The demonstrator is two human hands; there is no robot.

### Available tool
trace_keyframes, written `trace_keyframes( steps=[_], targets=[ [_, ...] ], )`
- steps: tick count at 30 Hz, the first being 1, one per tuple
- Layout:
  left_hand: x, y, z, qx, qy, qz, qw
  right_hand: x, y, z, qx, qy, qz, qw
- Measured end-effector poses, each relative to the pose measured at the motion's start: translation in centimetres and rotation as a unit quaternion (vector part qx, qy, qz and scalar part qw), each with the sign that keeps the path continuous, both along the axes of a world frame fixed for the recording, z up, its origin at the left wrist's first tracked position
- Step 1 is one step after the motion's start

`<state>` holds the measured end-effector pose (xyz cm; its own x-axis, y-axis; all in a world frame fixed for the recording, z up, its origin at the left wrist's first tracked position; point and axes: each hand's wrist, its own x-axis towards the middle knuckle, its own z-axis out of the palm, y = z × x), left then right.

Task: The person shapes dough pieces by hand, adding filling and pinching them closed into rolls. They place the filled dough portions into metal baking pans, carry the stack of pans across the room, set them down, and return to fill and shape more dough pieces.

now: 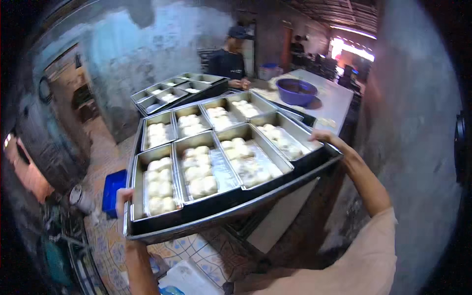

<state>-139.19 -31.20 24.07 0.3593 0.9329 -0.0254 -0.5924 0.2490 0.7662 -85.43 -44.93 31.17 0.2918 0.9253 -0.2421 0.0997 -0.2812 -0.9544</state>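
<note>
In the head view, a patchy blue-grey wall rises at the far left, and a patterned tile floor runs below. A long white table stands at the far right. Nearest is a large dark tray, held up above the floor, its near edge slanting upward to the right. Beyond it, a person in dark clothes and a cap stands near the table. A 2nd tray of pans lies farther left. On the floor at left is a blue crate; on the table is a purple basin. The held tray carries 8 metal loaf pans in 2 rows of 4. The left hand grips its left near corner, partly hidden behind the rim; the right hand grips its right edge, some fingers out of sight. Smallest are the pale dough balls, clustered inside the pans.
</note>
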Motion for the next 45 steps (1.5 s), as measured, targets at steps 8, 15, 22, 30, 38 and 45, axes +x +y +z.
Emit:
trace_keyframes(
  steps=[8, 15, 22, 30, 38, 45],
  targets=[
    [-0.5, -6.1, 1.5, 0.066, 0.038, 0.091, 0.993, -4.5, -3.0, -0.2, 0.236, -0.101, 0.076, 0.963],
    [-7.2, -15.6, -3.0, 0.049, 0.068, 0.210, 0.974, -6.3, -7.9, -3.4, 0.093, -0.062, 0.039, 0.993],
    [-10.2, -23.6, -4.8, -0.002, 0.122, 0.318, 0.940, -13.3, -8.3, -1.8, 0.161, -0.031, 0.093, 0.982],
    [-25.5, -33.5, -9.8, -0.097, 0.214, 0.422, 0.876, -35.7, -6.0, -4.9, 0.055, 0.045, 0.250, 0.966],
    [-29.2, -34.6, -14.1, -0.218, 0.297, 0.493, 0.788, -46.3, 2.8, -16.5, 0.100, 0.110, 0.506, 0.850],
    [-31.0, -30.4, -15.4, -0.268, 0.339, 0.519, 0.738, -56.2, 8.5, -23.3, 0.078, 0.230, 0.628, 0.739]
  ],
)
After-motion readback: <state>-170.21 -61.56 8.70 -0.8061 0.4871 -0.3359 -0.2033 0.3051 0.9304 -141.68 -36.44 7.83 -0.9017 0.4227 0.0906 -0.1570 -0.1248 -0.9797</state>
